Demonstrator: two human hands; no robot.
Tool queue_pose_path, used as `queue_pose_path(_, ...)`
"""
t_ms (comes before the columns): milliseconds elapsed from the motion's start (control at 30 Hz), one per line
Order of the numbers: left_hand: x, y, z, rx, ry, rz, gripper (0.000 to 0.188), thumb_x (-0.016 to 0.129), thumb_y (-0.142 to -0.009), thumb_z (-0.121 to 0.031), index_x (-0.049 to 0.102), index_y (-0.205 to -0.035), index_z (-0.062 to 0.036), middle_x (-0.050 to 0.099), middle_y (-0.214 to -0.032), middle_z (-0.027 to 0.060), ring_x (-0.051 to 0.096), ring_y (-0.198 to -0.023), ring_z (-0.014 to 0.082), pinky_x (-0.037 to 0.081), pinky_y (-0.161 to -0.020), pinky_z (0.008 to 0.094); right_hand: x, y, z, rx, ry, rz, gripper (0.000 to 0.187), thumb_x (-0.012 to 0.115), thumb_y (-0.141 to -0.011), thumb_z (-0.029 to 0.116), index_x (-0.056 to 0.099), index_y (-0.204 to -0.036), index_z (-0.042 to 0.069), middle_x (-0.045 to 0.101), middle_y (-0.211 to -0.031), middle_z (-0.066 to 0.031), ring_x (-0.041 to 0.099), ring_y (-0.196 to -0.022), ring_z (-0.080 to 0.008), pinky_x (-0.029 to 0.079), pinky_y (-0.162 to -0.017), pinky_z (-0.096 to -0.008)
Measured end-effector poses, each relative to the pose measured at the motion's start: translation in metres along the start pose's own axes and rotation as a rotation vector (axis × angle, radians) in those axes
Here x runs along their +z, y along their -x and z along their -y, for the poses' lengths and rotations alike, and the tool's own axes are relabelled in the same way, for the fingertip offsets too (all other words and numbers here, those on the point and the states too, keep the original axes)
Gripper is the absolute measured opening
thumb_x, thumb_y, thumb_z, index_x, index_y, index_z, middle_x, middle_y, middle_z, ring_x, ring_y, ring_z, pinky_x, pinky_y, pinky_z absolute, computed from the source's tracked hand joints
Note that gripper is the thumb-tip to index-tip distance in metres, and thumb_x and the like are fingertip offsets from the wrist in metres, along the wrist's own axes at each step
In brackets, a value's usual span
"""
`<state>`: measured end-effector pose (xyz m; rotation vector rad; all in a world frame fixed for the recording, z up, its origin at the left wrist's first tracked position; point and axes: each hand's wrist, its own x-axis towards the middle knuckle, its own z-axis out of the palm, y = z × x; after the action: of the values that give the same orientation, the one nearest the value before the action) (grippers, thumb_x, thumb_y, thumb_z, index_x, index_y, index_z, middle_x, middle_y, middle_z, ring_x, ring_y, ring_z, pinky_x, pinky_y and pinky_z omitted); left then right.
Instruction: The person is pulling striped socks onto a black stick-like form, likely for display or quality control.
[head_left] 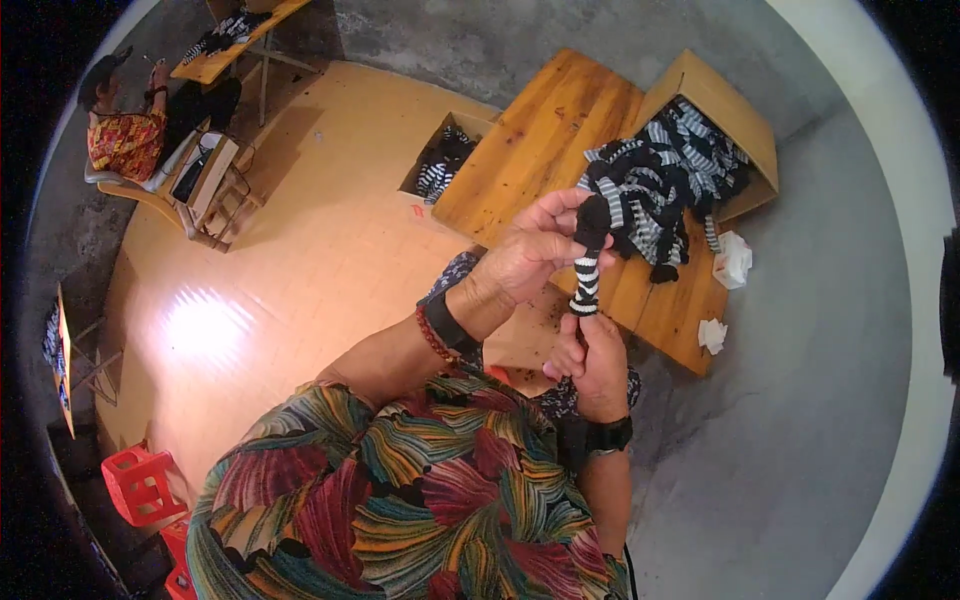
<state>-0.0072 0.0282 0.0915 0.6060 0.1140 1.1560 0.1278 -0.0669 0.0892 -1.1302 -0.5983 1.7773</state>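
Note:
A small black and white striped knit piece (587,275), sock-like in shape, is stretched upright between my two hands in front of me. My left hand (540,243) pinches its solid black upper end between thumb and fingers. Below, my right hand (597,362) is closed around the dark lower end, just under the white-edged stripes. Its fingers hide that end. Close behind my left hand, a heap of black and grey-striped knit pieces (640,190) spills onto the wooden table (530,140).
An open cardboard box (755,130) lies tipped on the table. Another box (410,178) with striped pieces stands beside it on the floor. A white tissue pack (733,262) and crumpled tissue (712,336) lie at the right edge. A seated person (128,140) works far left; a red stool (138,485) stands lower left.

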Motion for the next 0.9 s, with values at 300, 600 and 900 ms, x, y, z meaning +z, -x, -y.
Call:
queue_pose_path(300,-0.002,-0.001,-0.009,0.068,-0.145,-0.009,0.044,0.061,-0.073,-0.004,0.045,-0.115,-0.0039,0.055,-0.087,0.008,0.058,-0.08,0.0226,0.05,-0.074,0.0371,-0.006,0.007,-0.001,-0.137,0.327,-0.069,0.027,0.048,-0.088,0.025,0.055,-0.075,0.002,0.036,-0.048,0.0045,0.028,-0.04,-0.0039,0.019,-0.037,-0.02)
queue_pose_path(600,0.001,-0.007,-0.01,-0.109,0.084,-0.012,0.027,0.048,-0.087,-0.033,0.049,-0.083,-0.0059,0.055,-0.073,0.0098,0.057,-0.059,0.0215,0.05,-0.053,0.0349,-0.012,0.011,-0.004,-0.11,0.373,-0.014,0.029,0.049,-0.087,0.025,0.054,-0.07,0.003,0.035,-0.048,0.0047,0.028,-0.041,-0.0041,0.019,-0.038,-0.0207)
queue_pose_path(900,0.024,0.005,-0.013,-0.103,-0.032,0.075,0.023,0.05,-0.086,-0.027,0.049,-0.092,-0.0046,0.055,-0.07,0.0098,0.055,-0.057,0.0209,0.047,-0.053,0.0315,-0.025,0.013,-0.01,-0.069,0.265,0.041,0.029,0.051,-0.085,0.026,0.053,-0.067,0.004,0.039,-0.049,0.0037,0.031,-0.041,-0.0048,0.021,-0.039,-0.0201)
